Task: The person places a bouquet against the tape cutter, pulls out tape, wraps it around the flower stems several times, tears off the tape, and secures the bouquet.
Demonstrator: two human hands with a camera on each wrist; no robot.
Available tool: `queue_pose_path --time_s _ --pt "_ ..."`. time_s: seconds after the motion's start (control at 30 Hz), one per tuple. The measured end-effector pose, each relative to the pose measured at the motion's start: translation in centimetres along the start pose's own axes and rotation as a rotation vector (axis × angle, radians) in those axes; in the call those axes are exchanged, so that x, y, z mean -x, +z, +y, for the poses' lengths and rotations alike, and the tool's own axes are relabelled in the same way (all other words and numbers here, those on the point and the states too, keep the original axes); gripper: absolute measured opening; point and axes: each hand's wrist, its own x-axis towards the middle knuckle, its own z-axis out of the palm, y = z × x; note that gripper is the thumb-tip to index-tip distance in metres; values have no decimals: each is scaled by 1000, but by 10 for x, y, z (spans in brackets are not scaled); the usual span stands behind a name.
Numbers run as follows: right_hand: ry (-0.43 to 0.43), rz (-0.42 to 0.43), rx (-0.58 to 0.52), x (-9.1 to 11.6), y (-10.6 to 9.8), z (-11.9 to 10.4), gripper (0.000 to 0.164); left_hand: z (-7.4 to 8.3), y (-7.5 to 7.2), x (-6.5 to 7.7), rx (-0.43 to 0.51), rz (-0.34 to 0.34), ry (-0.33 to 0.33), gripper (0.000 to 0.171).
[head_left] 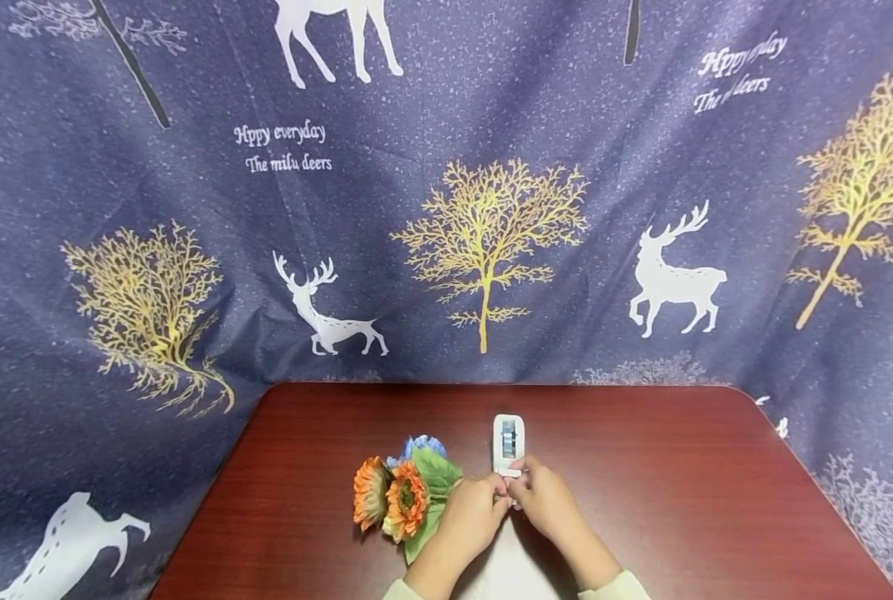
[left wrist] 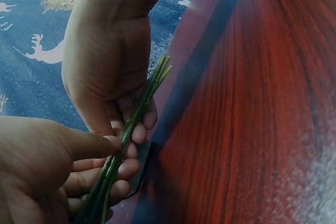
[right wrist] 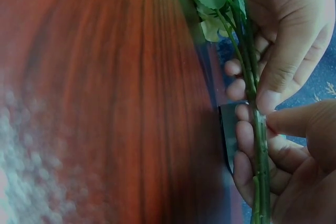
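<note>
A bouquet of artificial flowers [head_left: 407,498], orange and blue blooms with green leaves, lies to the left of my hands in the head view. My left hand [head_left: 470,515] pinches its bundled green stems [right wrist: 261,156] between thumb and fingers. Close beside it, my right hand [head_left: 549,498] grips the same stems nearer their cut ends. A shiny clear patch, like tape, shows on the stems by the right thumb in the right wrist view. Just beyond both hands stands a white tape dispenser [head_left: 509,442] with a roll in it.
The hands work over a dark red wooden table [head_left: 679,483]. Behind its far edge hangs a blue cloth [head_left: 446,125] printed with deer and trees. A bright reflection lies on the tabletop near the person.
</note>
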Motion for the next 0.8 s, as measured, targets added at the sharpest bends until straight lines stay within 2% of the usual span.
queue_pose_path --time_s 0.8 --pt "-17 2 5 0 0 0 21 -1 0 -1 -7 -10 7 11"
